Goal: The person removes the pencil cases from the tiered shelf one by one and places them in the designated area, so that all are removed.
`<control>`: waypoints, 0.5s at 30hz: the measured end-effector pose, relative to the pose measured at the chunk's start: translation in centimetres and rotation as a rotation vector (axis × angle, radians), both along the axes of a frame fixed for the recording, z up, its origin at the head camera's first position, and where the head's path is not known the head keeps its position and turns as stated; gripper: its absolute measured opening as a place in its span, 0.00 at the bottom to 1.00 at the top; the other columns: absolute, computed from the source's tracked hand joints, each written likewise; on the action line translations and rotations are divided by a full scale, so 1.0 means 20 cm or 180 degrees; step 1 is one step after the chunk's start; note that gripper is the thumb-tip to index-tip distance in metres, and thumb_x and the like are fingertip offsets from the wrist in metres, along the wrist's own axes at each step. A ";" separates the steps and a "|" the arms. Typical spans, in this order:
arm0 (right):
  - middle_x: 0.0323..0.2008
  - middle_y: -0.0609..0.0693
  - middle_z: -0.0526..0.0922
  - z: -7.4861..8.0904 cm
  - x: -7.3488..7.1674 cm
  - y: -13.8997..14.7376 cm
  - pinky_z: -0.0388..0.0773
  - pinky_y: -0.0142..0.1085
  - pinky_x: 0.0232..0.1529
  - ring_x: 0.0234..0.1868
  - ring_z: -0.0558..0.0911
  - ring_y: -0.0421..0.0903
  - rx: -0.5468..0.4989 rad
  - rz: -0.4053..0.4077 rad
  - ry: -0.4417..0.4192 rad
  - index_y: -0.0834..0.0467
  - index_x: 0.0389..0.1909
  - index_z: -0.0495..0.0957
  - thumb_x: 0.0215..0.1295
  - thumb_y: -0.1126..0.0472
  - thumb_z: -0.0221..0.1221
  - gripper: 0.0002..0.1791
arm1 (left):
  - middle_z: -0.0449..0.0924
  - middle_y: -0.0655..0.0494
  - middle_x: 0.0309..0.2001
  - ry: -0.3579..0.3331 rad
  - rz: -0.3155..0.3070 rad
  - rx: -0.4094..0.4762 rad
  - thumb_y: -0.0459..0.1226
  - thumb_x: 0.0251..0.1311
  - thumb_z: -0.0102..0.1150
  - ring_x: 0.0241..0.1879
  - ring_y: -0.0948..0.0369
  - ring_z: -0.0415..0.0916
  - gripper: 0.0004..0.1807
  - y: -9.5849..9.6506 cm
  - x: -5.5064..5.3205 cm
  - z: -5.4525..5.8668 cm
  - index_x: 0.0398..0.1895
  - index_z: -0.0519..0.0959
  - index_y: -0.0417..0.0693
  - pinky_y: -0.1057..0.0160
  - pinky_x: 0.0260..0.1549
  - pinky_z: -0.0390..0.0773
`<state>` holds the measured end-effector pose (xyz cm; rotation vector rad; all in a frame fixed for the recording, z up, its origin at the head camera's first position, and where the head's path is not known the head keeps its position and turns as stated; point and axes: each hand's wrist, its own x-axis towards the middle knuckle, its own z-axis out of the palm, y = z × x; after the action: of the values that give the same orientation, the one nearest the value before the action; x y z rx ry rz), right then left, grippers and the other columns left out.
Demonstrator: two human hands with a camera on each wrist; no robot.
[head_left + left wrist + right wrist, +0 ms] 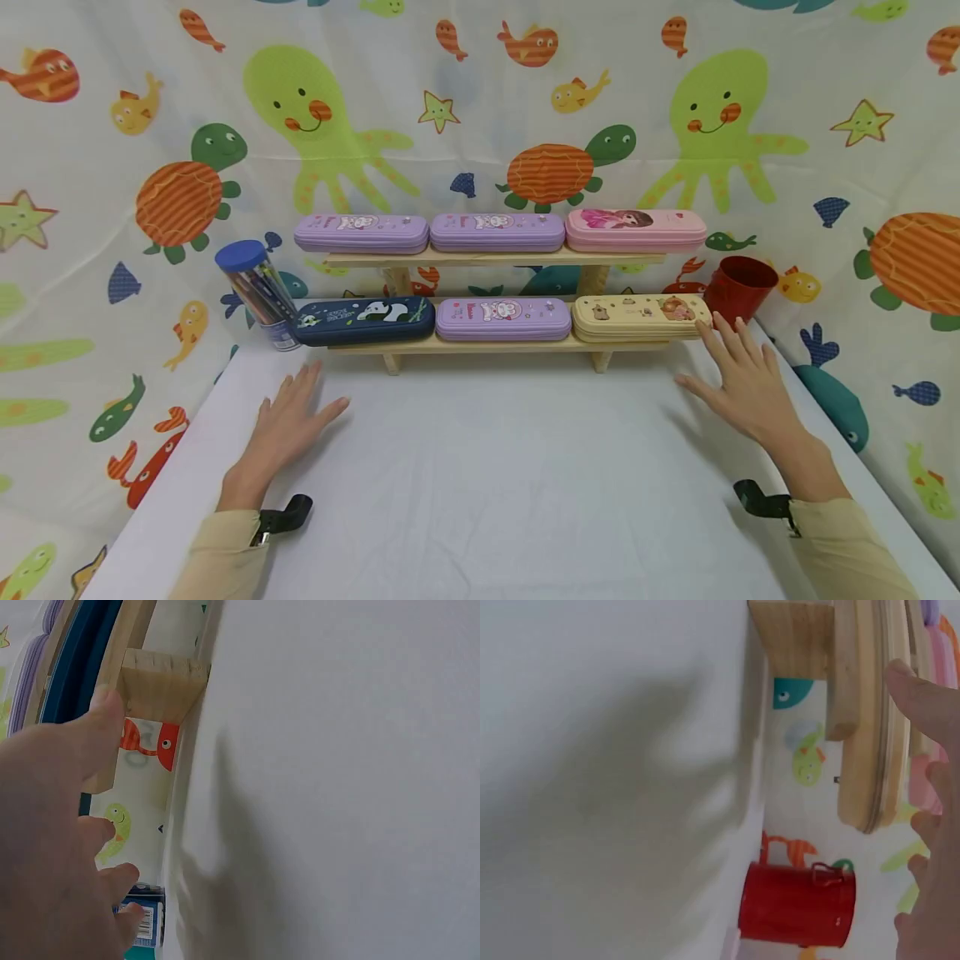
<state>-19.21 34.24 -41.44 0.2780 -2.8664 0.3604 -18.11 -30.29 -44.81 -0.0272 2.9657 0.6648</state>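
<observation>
The right hand (738, 379) hovers flat with fingers straight and spread, holding nothing, its fingertips just beside the right end of the yellow pencil case (641, 317) on the lower board of the wooden shelf (495, 260). The left hand (292, 417) is likewise flat and empty over the white desk (480, 483), near the navy panda pencil case (365, 321) and the clear pencil tube (258, 293) with the blue cap, which leans at the shelf's left end.

Both boards carry three cases side by side, ends almost touching: on the lower one a purple case (504, 319) sits between the navy and the yellow.

Judging from this layout, the main risk is crowding. A reach for the yellow case from the end could push it sideways into its purple neighbour and shunt the row along the narrow board. The red cup (738, 289) stands just behind the right hand, so a wide wrist sweep could knock it over. On the other side, the tilted tube looks unstable; a brush from the left hand's fingers might roll it off the desk edge.
</observation>
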 end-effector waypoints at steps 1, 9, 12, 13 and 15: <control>0.81 0.56 0.38 0.01 -0.01 -0.01 0.28 0.73 0.73 0.80 0.33 0.60 -0.0005 0.0026 0.0021 0.48 0.80 0.40 0.64 0.35 0.57 0.53 | 0.35 0.36 0.79 -0.0041 0.0002 0.0096 0.72 0.63 0.41 0.77 0.33 0.31 0.56 0.01 -0.01 0.00 0.80 0.35 0.48 0.21 0.67 0.32; 0.80 0.58 0.45 0.08 -0.10 -0.08 0.35 0.72 0.74 0.81 0.37 0.58 0.0070 0.0240 0.0104 0.47 0.80 0.46 0.63 0.37 0.60 0.51 | 0.26 0.39 0.80 -0.0412 0.0060 0.0963 0.64 0.68 0.47 0.77 0.36 0.30 0.55 0.05 -0.08 0.04 0.79 0.27 0.47 0.29 0.73 0.39; 0.80 0.58 0.48 0.10 -0.15 -0.11 0.38 0.70 0.75 0.81 0.39 0.60 0.0128 0.0327 0.0081 0.49 0.79 0.49 0.62 0.39 0.62 0.50 | 0.24 0.41 0.80 -0.0517 0.0138 0.1221 0.64 0.67 0.48 0.78 0.37 0.27 0.56 0.07 -0.10 0.05 0.79 0.25 0.49 0.28 0.73 0.38; 0.79 0.58 0.48 0.10 -0.16 -0.12 0.38 0.70 0.75 0.80 0.40 0.60 0.0143 0.0349 0.0062 0.49 0.79 0.49 0.62 0.39 0.62 0.50 | 0.24 0.41 0.80 -0.0540 0.0158 0.1302 0.64 0.67 0.48 0.78 0.37 0.26 0.57 0.07 -0.11 0.05 0.79 0.24 0.49 0.28 0.73 0.37; 0.79 0.58 0.48 0.11 -0.19 -0.14 0.39 0.70 0.76 0.80 0.42 0.61 0.0185 0.0393 0.0029 0.49 0.79 0.50 0.62 0.39 0.62 0.50 | 0.25 0.40 0.80 -0.0566 0.0199 0.1454 0.64 0.67 0.48 0.78 0.38 0.25 0.57 0.08 -0.13 0.06 0.79 0.24 0.48 0.28 0.73 0.36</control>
<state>-22.97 31.49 -39.25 0.4677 -2.8614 0.2977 -20.62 -28.78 -43.70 -0.1349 2.5871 1.2573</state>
